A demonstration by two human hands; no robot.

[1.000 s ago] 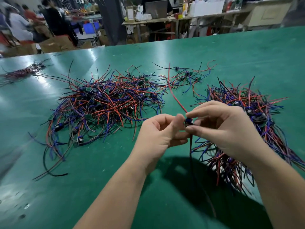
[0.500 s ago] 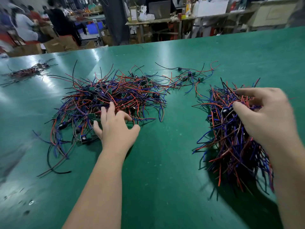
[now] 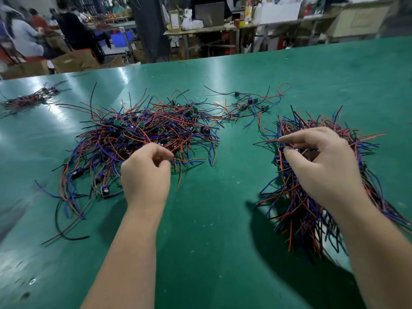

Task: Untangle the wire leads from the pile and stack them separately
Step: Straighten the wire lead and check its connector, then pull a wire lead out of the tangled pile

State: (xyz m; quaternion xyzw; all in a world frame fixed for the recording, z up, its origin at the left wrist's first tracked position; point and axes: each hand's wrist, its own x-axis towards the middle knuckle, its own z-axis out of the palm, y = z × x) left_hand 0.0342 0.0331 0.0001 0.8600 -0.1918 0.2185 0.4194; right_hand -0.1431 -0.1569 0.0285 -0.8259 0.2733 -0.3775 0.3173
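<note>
A big tangled pile of red, blue and black wire leads point(image 3: 142, 134) with small green boards lies on the green table point(image 3: 211, 219), left of centre. My left hand point(image 3: 146, 172) is at the pile's near edge, its thumb and curled fingers pinching a red lead. On the right lies the separate stack of leads point(image 3: 298, 210), its wires running roughly the same way. My right hand point(image 3: 323, 168) rests on top of that stack, thumb and forefinger pinching a lead at its left side. The hand and forearm hide part of the stack.
A few loose leads point(image 3: 252, 103) lie behind the gap between pile and stack. Another small bundle point(image 3: 29, 100) sits at the far left. Beyond the table's far edge point(image 3: 267, 52) are workbenches, boxes and people.
A second ago both hands held one lead together. They then parted: the right went onto the stack, the left onto the pile with straight fingers. Now the left fingers have curled.
</note>
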